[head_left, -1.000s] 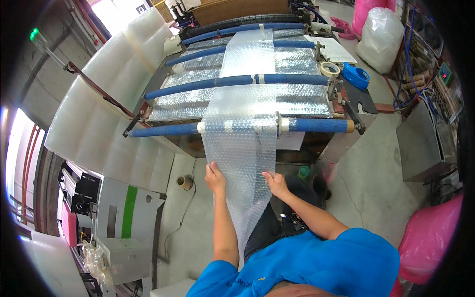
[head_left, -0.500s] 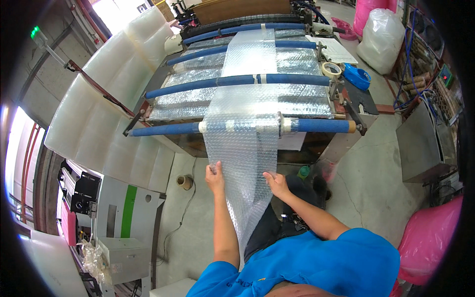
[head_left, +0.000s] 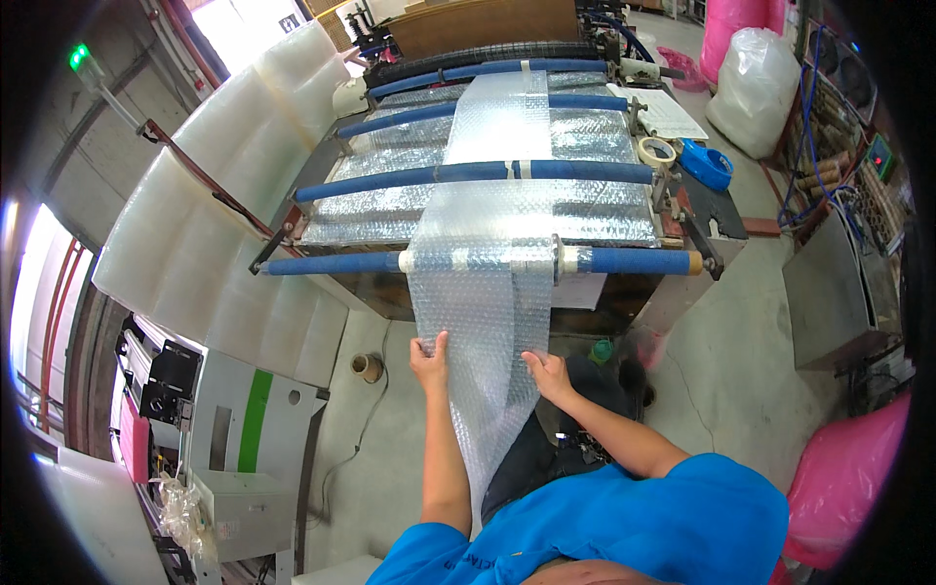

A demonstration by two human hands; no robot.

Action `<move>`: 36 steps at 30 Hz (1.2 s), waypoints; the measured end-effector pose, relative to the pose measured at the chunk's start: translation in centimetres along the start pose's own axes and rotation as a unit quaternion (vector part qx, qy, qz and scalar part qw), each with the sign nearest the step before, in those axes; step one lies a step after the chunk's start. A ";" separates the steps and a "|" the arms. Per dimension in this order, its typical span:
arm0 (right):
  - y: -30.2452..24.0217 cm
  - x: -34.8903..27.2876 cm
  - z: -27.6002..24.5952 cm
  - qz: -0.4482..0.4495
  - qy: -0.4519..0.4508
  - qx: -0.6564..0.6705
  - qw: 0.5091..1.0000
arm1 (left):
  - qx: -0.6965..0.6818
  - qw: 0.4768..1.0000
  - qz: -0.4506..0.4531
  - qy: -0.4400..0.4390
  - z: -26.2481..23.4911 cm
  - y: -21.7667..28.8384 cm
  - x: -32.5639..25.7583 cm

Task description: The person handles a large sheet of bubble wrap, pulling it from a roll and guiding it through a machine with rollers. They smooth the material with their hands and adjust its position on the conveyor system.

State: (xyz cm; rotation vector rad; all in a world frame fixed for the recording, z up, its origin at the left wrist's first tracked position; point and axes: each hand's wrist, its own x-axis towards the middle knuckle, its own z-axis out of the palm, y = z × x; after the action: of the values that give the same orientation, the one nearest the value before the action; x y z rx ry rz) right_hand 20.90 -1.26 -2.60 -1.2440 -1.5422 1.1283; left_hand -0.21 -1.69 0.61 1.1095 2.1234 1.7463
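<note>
One strip of clear bubble wrap (head_left: 483, 322) hangs down from the front blue roller (head_left: 624, 261) of a roller machine (head_left: 390, 195) and runs between the person's two hands. Left hand (head_left: 429, 361): on the strip's left edge, fingers pointing up along the film, thumb spread; whether they pinch the edge cannot be told. Right hand (head_left: 549, 373): on the strip's right edge, fingers curled onto the film. Below the hands the strip falls on toward the person's lap. Behind the front roller, two further blue rollers (head_left: 468, 174) carry the same strip over silvery bubble sheeting (head_left: 604, 200). Right of the machine: a roll of tape (head_left: 658, 150) and a blue tape dispenser (head_left: 709, 166) on a side ledge. Left of the machine: stacked white foam sheets (head_left: 185, 224). Far right of the machine: a pink bag (head_left: 843, 478).
</note>
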 end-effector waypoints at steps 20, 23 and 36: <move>-6.8 6.8 -1.8 0.002 0.108 0.140 0.984 | 0.074 0.994 -0.078 -0.035 2.5 5.2 7.2; -4.3 5.6 -0.8 0.006 0.084 0.118 0.989 | 0.080 0.995 -0.058 -0.021 1.3 4.8 4.5; -12.6 -4.9 -1.9 0.072 -0.082 0.279 0.954 | -0.122 0.984 -0.088 -0.097 -8.0 9.8 3.4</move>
State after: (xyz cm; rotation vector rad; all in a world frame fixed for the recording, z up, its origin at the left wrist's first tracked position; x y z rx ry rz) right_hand 20.57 -7.08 9.69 -0.8993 -1.1345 1.6568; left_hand -2.95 -5.36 12.88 0.9509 1.7782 1.6861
